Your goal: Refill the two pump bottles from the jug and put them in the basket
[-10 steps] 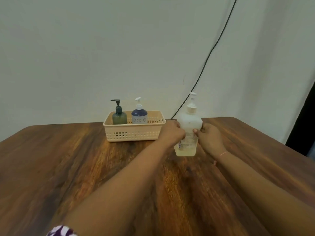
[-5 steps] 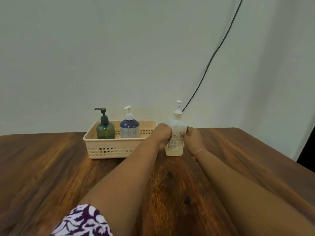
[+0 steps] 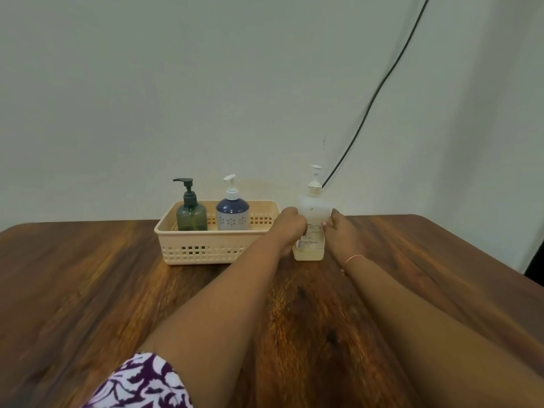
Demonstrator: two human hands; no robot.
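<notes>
Jug (image 3: 313, 207) is standing upright on the desk (image 3: 88, 290) just beside the basket (image 3: 206, 251), with the left hand (image 3: 290, 223) and right hand (image 3: 338, 231) curling round its sides. Holding little liquid, it is likely handling light but slippery; its flat middle is offering the surest grip.

Glossy wood table (image 3: 88, 290); matt perforated plastic basket (image 3: 206, 251).

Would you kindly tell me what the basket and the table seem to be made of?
Basket: likely moulded plastic, matte beige, judging by its regular square cut-outs and rounded rim. Table: wood or wood-look laminate, with streaked brown grain and slight sheen.
</notes>
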